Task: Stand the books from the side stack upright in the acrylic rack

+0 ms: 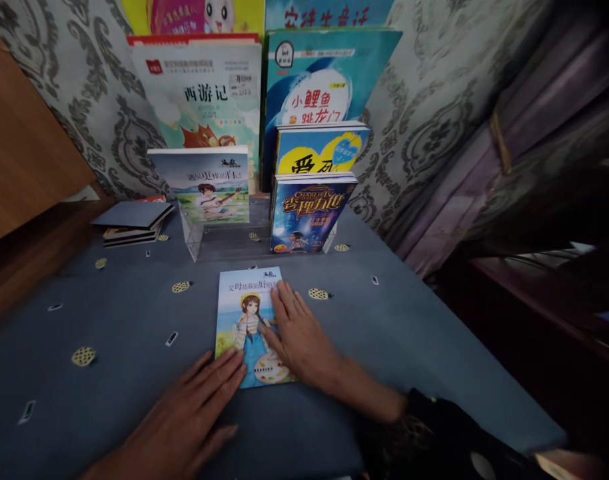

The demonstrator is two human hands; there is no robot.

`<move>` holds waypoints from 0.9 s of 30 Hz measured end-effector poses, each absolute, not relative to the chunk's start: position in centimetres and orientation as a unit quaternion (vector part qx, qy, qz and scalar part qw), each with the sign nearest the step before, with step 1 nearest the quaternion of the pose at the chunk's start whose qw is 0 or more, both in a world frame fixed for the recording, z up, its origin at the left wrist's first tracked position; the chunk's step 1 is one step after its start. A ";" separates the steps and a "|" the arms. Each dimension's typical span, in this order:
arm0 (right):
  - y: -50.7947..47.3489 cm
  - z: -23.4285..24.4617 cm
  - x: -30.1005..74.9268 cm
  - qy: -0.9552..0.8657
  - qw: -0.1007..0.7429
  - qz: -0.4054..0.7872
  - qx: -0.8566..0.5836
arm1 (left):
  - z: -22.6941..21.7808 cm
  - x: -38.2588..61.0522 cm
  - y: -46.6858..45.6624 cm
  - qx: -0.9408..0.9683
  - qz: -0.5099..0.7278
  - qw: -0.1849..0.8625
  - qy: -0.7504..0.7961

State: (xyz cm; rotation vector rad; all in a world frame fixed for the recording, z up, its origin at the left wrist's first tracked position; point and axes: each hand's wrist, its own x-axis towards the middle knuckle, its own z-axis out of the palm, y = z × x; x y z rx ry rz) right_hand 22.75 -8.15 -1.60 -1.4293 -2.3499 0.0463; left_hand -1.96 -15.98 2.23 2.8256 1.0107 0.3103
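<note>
A thin paperback book (253, 333) lies flat on the grey-blue tablecloth, its cover showing a girl with braids in a yellow hat. Across its right edge rests my right hand (302, 333), fingers stretched over the cover. My left hand (199, 400) lies with straight fingers, the tips touching the book's lower left edge. Neither hand is wrapped round anything. Beyond the book stands a clear book rack (219, 247) on the table, holding a book with a guitar player (209, 193) at left and a dark blue book (307, 213) at right.
Taller books stand in the rack's rear rows, among them a white-and-green one (204, 87) and a teal one (334, 67). A small stack of books (133, 219) lies at the back left. Patterned curtains (429, 87) hang behind; a wooden panel (29, 140) borders the left.
</note>
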 end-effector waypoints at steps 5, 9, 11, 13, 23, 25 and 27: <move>-9.4 -1.6 23.1 -0.845 0.195 0.009 -0.498 | 0.4 -2.0 -10.5 0.917 0.101 0.067 0.380; -9.5 -1.5 23.1 -0.847 0.189 0.013 -0.497 | -1.1 -1.3 -5.7 0.878 0.124 0.056 0.459; -9.5 -1.4 23.1 -0.845 0.195 0.017 -0.498 | -1.6 -0.7 -4.4 0.852 0.162 0.063 0.494; -9.5 -1.4 23.1 -0.842 0.202 0.027 -0.499 | -1.8 -0.3 -3.9 0.828 0.221 0.103 0.506; -9.5 -1.0 23.3 -0.838 0.194 0.066 -0.506 | 2.1 0.6 -3.9 0.426 0.505 0.549 0.512; -9.5 -1.2 23.4 -0.839 0.204 0.071 -0.500 | 2.7 1.4 -4.7 0.371 0.488 0.622 0.488; -9.6 -1.7 23.6 -0.838 0.218 0.082 -0.494 | 3.1 2.3 -5.5 0.327 0.471 0.675 0.464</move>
